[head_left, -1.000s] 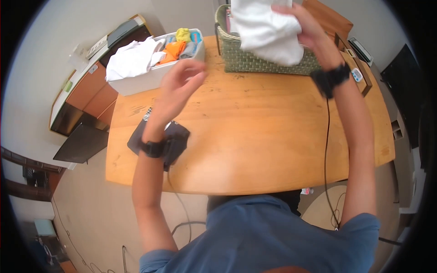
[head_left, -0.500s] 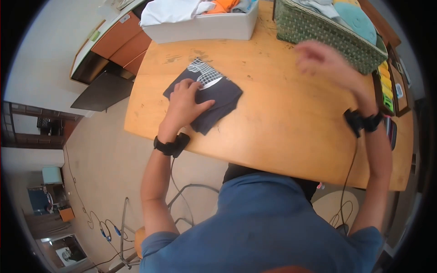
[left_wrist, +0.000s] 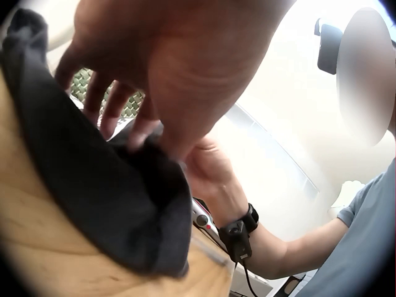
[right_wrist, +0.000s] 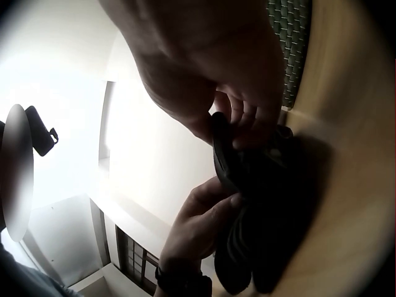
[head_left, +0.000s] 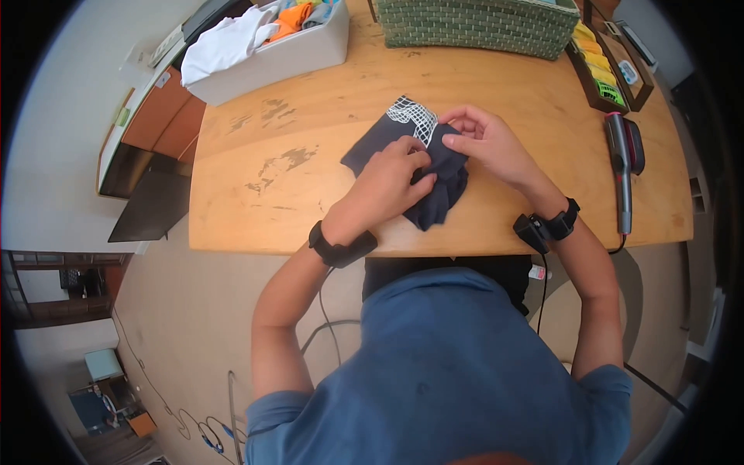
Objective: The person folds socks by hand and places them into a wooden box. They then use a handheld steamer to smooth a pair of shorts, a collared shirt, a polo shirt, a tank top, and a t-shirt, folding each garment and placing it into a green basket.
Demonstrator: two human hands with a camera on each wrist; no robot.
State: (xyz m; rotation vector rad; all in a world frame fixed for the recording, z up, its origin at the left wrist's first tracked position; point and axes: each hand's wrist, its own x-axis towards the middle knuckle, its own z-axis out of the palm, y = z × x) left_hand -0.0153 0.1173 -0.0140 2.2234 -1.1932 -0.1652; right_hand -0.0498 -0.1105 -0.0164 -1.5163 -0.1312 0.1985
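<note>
A dark cloth item (head_left: 372,147) with a white grid pattern lies near the table's front edge in the head view, its right side lifted and bunched. The left hand (head_left: 384,182) pinches the cloth near its middle, thumb and fingers curled on it. At the cloth's upper right, the right hand (head_left: 496,151) pinches its edge between thumb and fingers. In the left wrist view the dark cloth (left_wrist: 93,179) hangs in folds below the left hand (left_wrist: 167,62). The right wrist view shows the right hand (right_wrist: 210,68) above the shadowed cloth (right_wrist: 272,204).
A white bin (head_left: 271,70) of clothes stands at the table's back left, a green woven basket (head_left: 473,31) at the back. To the right are a tray of yellow items (head_left: 593,58) and a grey styling tool (head_left: 620,170) with a cable.
The white cloth has left the right hand, which came back from the basket to the dark cloth. Both hands now hold the dark cloth, whose right part is lifted and bunched.
</note>
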